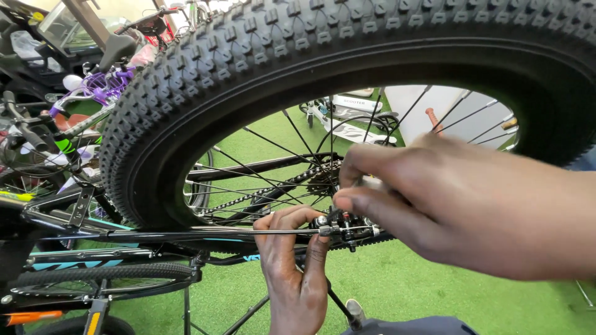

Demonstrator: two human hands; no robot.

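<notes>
Head view, mid-frame: my left hand [292, 273] pinches the brake caliper [344, 229] beside the knobby tire [186, 80]; my right hand [459, 211] grips a small tool [371, 183], fingers clamped.

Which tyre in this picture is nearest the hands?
The big knobby tyre arching directly over both hands; the thinner tyre lies lower left, farther away.

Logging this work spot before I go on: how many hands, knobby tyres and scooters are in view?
Hands: 2, left hand and right hand, both at the small brake part
Knobby tyres: 2, big tyre, lower tyre
Scooters: 1, white scooter
Total: 5
</notes>
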